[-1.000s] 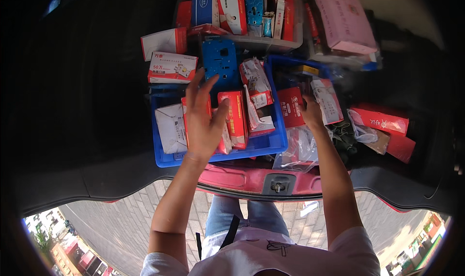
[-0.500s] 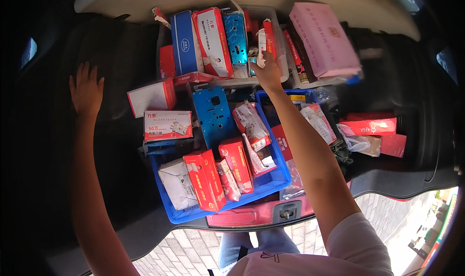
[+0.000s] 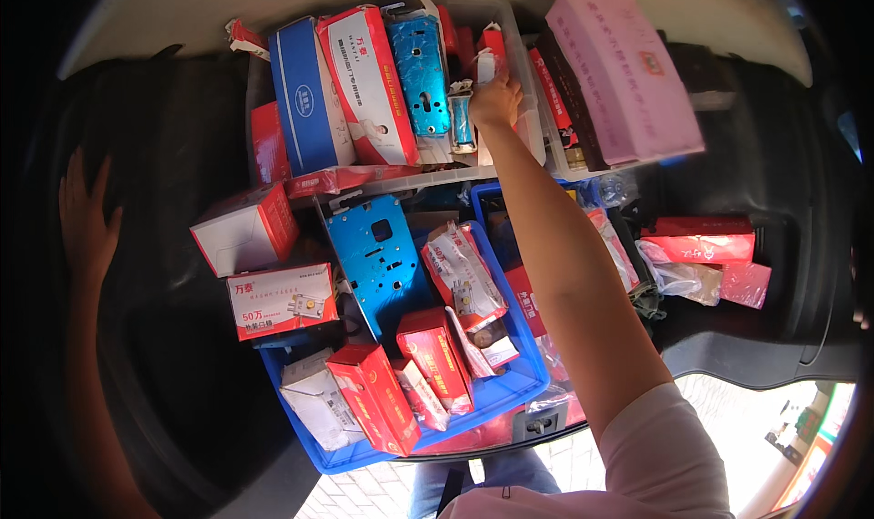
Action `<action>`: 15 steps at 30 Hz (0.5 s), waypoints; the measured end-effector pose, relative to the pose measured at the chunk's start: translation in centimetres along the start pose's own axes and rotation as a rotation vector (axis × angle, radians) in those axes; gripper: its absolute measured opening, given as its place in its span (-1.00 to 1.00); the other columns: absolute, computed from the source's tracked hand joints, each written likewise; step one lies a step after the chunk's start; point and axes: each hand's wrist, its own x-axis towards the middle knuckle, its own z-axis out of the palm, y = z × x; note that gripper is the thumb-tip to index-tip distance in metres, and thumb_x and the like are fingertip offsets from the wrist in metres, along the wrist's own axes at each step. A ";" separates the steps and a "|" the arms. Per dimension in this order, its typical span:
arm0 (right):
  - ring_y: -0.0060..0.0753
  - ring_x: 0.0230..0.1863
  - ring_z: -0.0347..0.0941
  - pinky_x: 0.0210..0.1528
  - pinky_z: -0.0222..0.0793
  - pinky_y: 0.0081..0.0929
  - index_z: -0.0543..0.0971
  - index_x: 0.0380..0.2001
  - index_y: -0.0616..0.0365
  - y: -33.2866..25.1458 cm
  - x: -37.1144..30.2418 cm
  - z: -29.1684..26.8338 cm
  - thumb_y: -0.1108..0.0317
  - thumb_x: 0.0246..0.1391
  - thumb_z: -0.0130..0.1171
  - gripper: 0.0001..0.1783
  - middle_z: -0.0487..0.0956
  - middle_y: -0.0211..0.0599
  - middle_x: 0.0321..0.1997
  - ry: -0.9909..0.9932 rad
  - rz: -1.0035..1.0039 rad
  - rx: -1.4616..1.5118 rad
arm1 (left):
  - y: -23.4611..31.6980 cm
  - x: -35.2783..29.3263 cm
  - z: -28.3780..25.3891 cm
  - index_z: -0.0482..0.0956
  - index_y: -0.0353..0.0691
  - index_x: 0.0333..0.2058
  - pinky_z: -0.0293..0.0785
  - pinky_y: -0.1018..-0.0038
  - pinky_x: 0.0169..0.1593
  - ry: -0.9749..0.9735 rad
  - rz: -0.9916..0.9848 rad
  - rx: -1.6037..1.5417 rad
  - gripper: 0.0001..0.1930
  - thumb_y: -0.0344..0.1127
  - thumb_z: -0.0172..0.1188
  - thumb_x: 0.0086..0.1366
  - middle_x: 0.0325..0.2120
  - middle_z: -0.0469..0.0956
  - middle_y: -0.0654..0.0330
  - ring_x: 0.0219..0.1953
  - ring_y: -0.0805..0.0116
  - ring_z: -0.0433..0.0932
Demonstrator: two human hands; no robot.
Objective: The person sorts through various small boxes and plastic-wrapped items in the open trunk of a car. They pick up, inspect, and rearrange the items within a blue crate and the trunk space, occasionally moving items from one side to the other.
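My right hand (image 3: 497,102) reaches into the clear plastic bin (image 3: 437,178) at the back, fingers bent down among its contents. A small red-and-white box (image 3: 488,53) with a torn end stands right against those fingers; what they grip is hidden. Beside the hand, to its left, are a small blue metal part (image 3: 463,123) and a longer, film-wrapped blue lock plate (image 3: 420,73). A white-and-red box (image 3: 366,86) and a blue box (image 3: 309,100) lean farther left. My left hand (image 3: 89,211) rests on the dark trunk lining at the far left, holding nothing, its fingers spread.
Nearer me, a blue tray (image 3: 519,387) holds several red and white boxes and a large blue metal plate (image 3: 381,262). A pink carton (image 3: 628,77) stands at the back right. Red boxes (image 3: 699,239) lie at the right, before the trunk sill.
The view has shifted, and the bins look larger and lower left. My right hand has turned, its fingers now bending down to the right by the torn box. My left hand shows farther left.
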 end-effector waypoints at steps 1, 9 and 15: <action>-0.08 0.09 0.23 0.11 0.18 -0.28 0.30 -0.07 0.24 0.3 0.5 0.2 0.26 -0.17 0.22 -0.43 0.35 -0.10 0.01 -0.002 -0.087 -0.034 | -0.4 -0.1 0.7 0.14 0.02 0.18 -0.02 0.16 0.30 0.017 0.016 -0.012 -0.30 -0.39 0.23 0.05 0.24 -0.04 0.10 0.28 0.13 -0.02; 0.15 -0.21 0.43 -0.17 0.35 -0.07 0.35 -0.26 0.28 1.0 -0.2 -3.8 0.25 -0.16 0.21 -0.57 0.48 0.12 -0.25 0.050 -0.330 0.109 | 0.2 0.3 -0.5 0.21 -0.01 0.15 -0.01 0.16 0.30 -0.001 0.025 -0.036 -0.33 -0.41 0.24 0.03 0.24 -0.04 0.11 0.28 0.13 -0.01; -0.06 -0.41 0.52 -0.35 0.40 -0.28 0.40 -0.38 0.38 -0.2 3.3 -12.6 0.24 -0.22 0.25 -0.58 0.53 0.04 -0.50 0.194 -0.407 0.241 | -0.4 -0.5 -0.2 0.22 -0.01 0.14 -0.02 0.19 0.31 -0.002 0.013 -0.041 -0.34 -0.39 0.24 0.03 0.25 -0.05 0.12 0.28 0.15 0.00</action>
